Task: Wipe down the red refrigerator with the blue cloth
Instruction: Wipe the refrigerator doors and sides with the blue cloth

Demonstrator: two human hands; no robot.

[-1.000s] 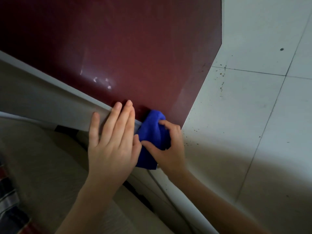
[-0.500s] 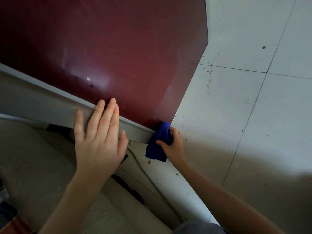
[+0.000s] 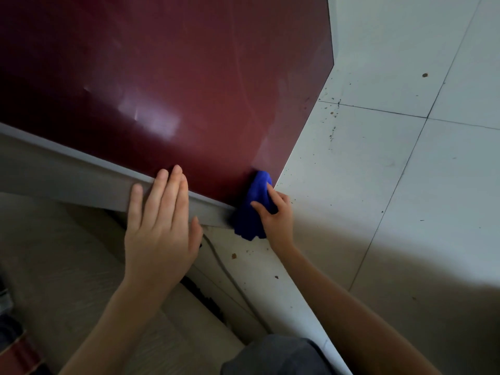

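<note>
The red refrigerator (image 3: 173, 85) fills the upper left as a glossy dark-red panel with a grey strip (image 3: 67, 171) along its lower edge. My right hand (image 3: 278, 217) grips the bunched blue cloth (image 3: 253, 209) and holds it against the panel's bottom right corner, where the red face meets the floor. My left hand (image 3: 159, 228) rests flat with straight fingers on the grey strip, its fingertips reaching the red face.
White floor tiles (image 3: 392, 185) with dark specks and crumbs spread to the right. A beige surface (image 3: 54, 266) lies at the lower left beside a dark gap. A thin cord (image 3: 230, 277) runs along the floor below the cloth. My grey-clad knee (image 3: 273, 355) shows at the bottom.
My right hand slid the blue cloth rightward along the lower edge to the panel's bottom corner. My left hand stayed flat on the grey strip. The camera shifted slightly.
</note>
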